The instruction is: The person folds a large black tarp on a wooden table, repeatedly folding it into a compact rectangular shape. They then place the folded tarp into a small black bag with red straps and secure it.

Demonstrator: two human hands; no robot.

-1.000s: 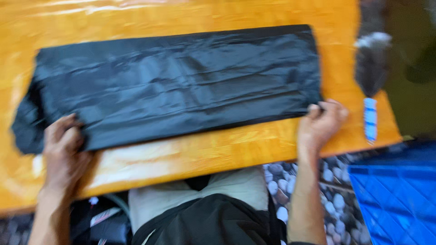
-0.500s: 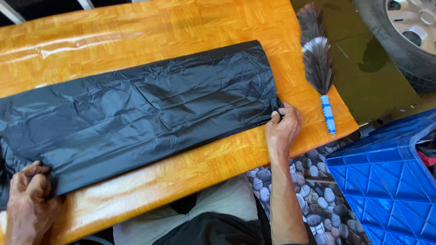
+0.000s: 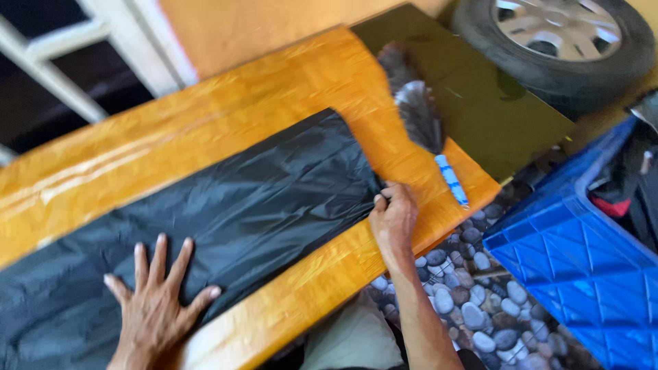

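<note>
Flattening the black plastic bag (image 3: 226,226), the left hand (image 3: 156,308) presses spread-fingered on it while the right hand (image 3: 393,218) pinches its corner near the feather duster (image 3: 421,120), seemingly smoothing before folding

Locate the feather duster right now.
In the head view the feather duster lies at the right end of the wooden table, just beyond the black plastic bag and the right hand.

No packages, labels, signs or screens show anywhere in view.
</note>
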